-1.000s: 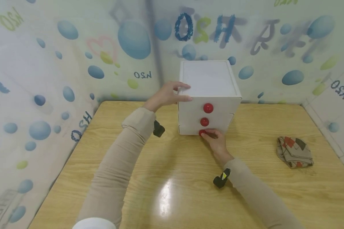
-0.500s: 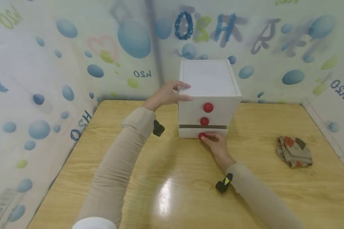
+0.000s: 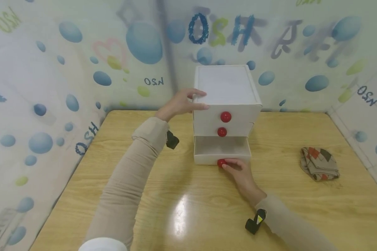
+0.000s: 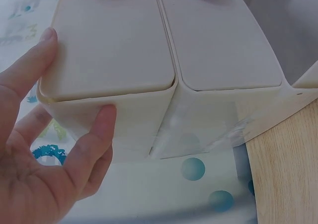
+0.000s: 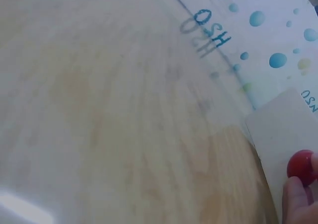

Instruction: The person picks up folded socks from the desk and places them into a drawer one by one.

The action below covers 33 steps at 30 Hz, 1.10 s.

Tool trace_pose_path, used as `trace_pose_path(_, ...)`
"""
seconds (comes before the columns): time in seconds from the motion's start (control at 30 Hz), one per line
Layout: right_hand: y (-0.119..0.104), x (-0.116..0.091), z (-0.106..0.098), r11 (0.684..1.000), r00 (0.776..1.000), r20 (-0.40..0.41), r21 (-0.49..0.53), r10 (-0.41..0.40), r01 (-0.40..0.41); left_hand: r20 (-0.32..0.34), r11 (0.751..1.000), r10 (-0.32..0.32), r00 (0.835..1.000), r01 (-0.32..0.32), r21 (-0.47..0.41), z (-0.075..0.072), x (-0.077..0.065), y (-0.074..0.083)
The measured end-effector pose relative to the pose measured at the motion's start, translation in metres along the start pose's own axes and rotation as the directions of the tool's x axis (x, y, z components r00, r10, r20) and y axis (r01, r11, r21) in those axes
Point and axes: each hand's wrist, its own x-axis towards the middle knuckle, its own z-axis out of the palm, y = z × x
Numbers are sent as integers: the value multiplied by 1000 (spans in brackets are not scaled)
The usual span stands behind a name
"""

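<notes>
A white three-drawer box (image 3: 227,83) with red round knobs stands on the table. Its bottom drawer (image 3: 207,159) is pulled out, and the bare inside shows. My right hand (image 3: 243,176) pinches the red knob (image 3: 220,163) of that drawer between thumb and fingers; the knob (image 5: 301,167) also shows at the right edge of the right wrist view. My left hand (image 3: 182,101) rests over the top left edge of the box, thumb near the front. In the left wrist view, a fingertip of the left hand (image 4: 49,169) touches the box's side.
A folded beige cloth (image 3: 320,164) with red and dark diamonds lies on the wooden table (image 3: 144,209), to the right. Behind the table and along its sides stand walls (image 3: 81,69) printed with blue bubbles and letters.
The bottom drawer has slid from closed to well out toward me, with my right hand on its knob moving along. My left hand has stayed on the box.
</notes>
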Motion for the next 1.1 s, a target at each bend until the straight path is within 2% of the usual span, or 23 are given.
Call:
trace_pose_path(0.1, 0, -9, -2, 999, 1000, 7, -38, 14, -13, -2, 1000, 6, 1000, -6, 9, 0, -1, 0)
trace_pose_path(0.33, 7, -30, -7, 1000, 999, 27, -17, 23, -23, 1, 1000, 16, 1000, -16, 9, 0, 0, -1)
trace_pose_path(0.57, 14, -47, -8, 997, 997, 12, -22, 76, -76, 2, 1000, -6, 1000, 6, -13, 0, 1, 0)
trace_pose_path(0.83, 16, -61, -4, 993, 994, 13, 47, 107, -107, 5, 999, -35, 999, 35, -31, -1, 1, 2)
trace_pose_path(1.1, 16, -69, 1, 971, 990, 19, 192, 142, -143, 7, 999, -30, 1000, 30, -25, 0, 1, 1)
